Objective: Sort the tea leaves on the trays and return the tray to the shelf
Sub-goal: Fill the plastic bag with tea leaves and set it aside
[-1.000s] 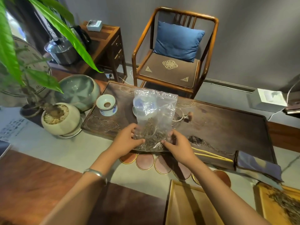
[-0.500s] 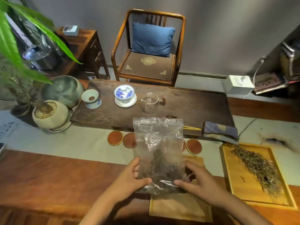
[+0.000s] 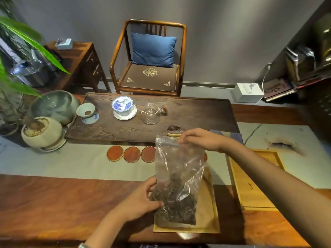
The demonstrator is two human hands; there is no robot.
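A clear zip bag with dark tea leaves in its bottom stands upright on a light wooden tray at the table's near edge. My left hand grips the bag's lower left side, by the leaves. My right hand pinches the zip strip at the bag's top right corner. A second wooden tray lies to the right, mostly hidden under my right forearm; no leaves show on its visible part.
A dark carved tea tray behind holds a blue-and-white gaiwan, a strainer cup and a glass pitcher. Round coasters lie in a row. A potted plant stands left, a chair behind, shelves right.
The bag came back from over the tea tray to the near tray. My right hand left the bag's bottom and rose to its zip top; the left hand stays at the bottom.
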